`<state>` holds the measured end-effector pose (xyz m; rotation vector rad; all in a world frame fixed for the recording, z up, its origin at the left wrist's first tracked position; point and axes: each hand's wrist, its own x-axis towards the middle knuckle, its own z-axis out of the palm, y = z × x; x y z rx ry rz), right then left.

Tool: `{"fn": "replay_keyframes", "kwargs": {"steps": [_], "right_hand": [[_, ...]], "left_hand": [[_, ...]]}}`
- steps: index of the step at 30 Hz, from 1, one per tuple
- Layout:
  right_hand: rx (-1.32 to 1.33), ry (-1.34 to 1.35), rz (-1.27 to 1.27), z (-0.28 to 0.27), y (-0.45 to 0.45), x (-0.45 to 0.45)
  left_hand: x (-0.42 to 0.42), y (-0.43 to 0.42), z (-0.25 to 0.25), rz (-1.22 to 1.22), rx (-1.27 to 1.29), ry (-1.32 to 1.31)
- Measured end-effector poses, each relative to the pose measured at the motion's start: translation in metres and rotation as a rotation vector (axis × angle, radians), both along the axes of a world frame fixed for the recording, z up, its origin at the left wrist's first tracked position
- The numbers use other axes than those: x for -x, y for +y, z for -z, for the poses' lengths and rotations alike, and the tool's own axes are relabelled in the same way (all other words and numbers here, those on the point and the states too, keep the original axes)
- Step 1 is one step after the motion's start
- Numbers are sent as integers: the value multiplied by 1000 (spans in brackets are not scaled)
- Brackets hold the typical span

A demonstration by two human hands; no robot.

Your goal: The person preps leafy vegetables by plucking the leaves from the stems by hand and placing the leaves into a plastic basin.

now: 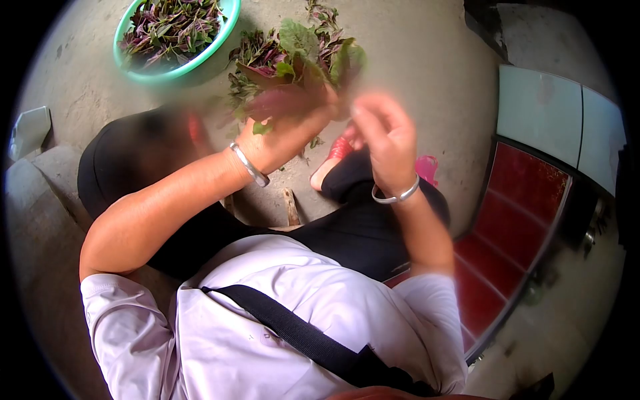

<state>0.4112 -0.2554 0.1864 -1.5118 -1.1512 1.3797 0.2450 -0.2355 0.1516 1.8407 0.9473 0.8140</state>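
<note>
Grasping one bunch of green and purple leaves point(283, 100), near 12 o'clock from the view's centre, in one left hand point(283, 140) at 11, by curled fingers partly hidden in foliage. Bending thumb and forefinger of one right hand point(390, 133) close together between 1 and 2 o'clock, just beside the bunch; too blurred to tell whether holding anything. Between 10 and 11: one green basin point(165, 76), containing one leaf heap point(172, 30). On two wrists: two silver bangles point(248, 165).
</note>
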Motion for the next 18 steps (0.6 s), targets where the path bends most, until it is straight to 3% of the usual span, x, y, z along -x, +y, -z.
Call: {"fn": "replay_keyframes", "kwargs": {"steps": [6, 10, 18], "right_hand": [[45, 131, -11, 5, 0, -3], [64, 209, -1, 6, 0, -4], [98, 281, 22, 4, 1, -3]], "left_hand": [[2, 1, -7, -9, -34, -18], [1, 0, -4, -59, 303, -231], [-1, -2, 0, -43, 522, -369]]}}
